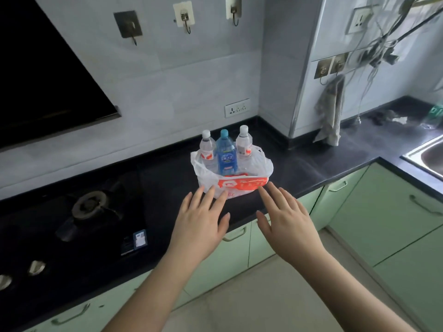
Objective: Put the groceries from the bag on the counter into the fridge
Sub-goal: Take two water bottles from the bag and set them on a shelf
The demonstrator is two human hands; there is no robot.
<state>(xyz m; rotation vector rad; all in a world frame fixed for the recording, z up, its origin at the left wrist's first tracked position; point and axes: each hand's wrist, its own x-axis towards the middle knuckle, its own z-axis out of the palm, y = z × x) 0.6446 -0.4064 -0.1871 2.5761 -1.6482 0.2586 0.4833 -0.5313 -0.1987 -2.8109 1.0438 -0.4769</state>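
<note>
A white plastic bag with an orange print (260, 167) sits on the black counter (311, 164). Three bottles stand upright in it: a clear one with a red label (207, 149) at left, a blue one (225, 153) in the middle, a clear one (244, 142) at right. My left hand (201, 224) stretches toward the bag's front with fingers straight, its fingertips at the bag's lower left edge. My right hand (287, 219) is spread flat just right of the bag's front, holding nothing. No fridge shows in this view.
A gas hob (91, 207) lies left of the bag, under a black range hood (48, 80). A steel sink (429, 154) is at far right, a cloth (332, 111) hangs at the corner. Green cabinet doors (383, 212) run below the counter.
</note>
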